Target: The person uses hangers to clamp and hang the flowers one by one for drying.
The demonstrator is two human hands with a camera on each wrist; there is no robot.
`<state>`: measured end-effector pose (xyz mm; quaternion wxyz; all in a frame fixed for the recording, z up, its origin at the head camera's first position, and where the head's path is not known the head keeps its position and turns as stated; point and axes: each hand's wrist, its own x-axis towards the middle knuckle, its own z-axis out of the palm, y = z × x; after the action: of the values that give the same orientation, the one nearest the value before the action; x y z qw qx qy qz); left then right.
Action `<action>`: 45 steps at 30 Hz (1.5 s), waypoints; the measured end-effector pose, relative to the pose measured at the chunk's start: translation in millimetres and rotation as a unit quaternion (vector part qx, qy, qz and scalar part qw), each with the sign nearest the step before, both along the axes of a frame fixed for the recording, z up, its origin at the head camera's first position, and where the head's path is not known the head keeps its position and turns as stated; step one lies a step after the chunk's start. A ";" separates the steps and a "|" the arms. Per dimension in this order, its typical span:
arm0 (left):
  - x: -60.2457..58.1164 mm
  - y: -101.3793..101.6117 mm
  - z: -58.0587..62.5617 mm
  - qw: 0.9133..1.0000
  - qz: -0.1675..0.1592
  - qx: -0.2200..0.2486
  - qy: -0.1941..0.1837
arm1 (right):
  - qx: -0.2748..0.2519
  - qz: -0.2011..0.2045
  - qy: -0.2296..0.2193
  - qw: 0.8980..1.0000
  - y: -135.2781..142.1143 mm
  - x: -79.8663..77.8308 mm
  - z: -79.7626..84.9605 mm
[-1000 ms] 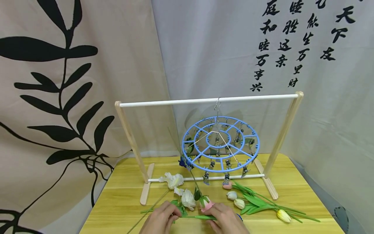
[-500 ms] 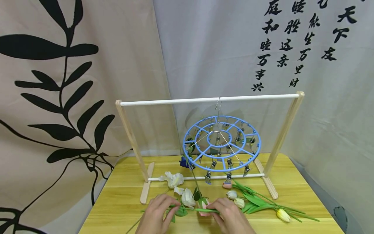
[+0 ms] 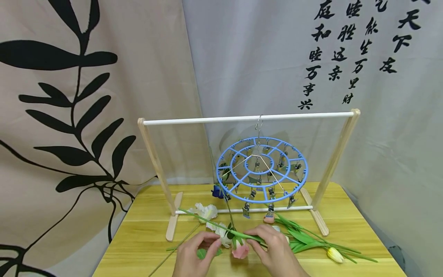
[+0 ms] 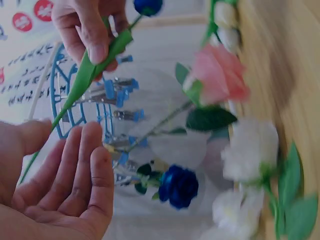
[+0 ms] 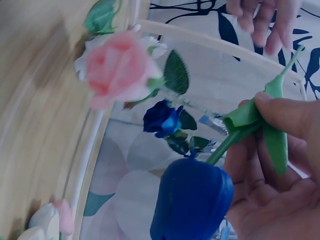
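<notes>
My right hand pinches the green stem and leaves of a blue artificial tulip between thumb and fingers. Its stem slants up and left past my other hand, and the bloom is hidden in the head view. My left hand is held with thumb and fingers apart, close to the stem, gripping nothing. Between the hands a pink rose hangs bloom-down from a blue round clip hanger. A blue rose hangs from it too, farther back.
A wooden rack with a white top bar carries the hanger, with metal clips dangling. White flowers lie on the table left of centre. Tulips in pink, white and yellow lie at the right. Curtains stand behind.
The tulip's stem has swung from lying level between both hands to pointing up and left. My left hand has let go of it, while the right hand keeps its grip.
</notes>
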<state>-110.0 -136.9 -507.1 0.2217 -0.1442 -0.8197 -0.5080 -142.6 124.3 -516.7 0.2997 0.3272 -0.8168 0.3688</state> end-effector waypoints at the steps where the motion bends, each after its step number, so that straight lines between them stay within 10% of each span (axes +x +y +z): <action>1: -0.6 3.2 2.0 0.998 0.006 0.029 -0.047 | -0.005 -0.002 -0.001 1.000 -0.9 -0.2 1.2; 5: -9.0 16.3 9.3 0.979 -0.003 0.148 -0.137 | -0.025 0.006 -0.009 1.000 -6.1 -2.5 5.4; 13: -23.6 37.3 12.3 0.956 -0.015 0.266 -0.126 | -0.026 0.011 -0.004 1.000 -14.2 -6.6 8.6; 34: -30.1 33.6 9.8 0.955 -0.010 0.270 -0.123 | -0.065 -0.109 0.043 0.991 -13.6 -5.2 41.8; 45: -38.4 36.0 6.6 0.955 -0.024 0.273 -0.113 | -0.053 -0.172 -0.119 0.976 -21.8 -16.7 55.8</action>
<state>-148.4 -100.9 -500.5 0.1465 -0.0400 -0.6658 -0.7305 -159.2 102.4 -460.9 0.2760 0.1190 -0.8700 0.3908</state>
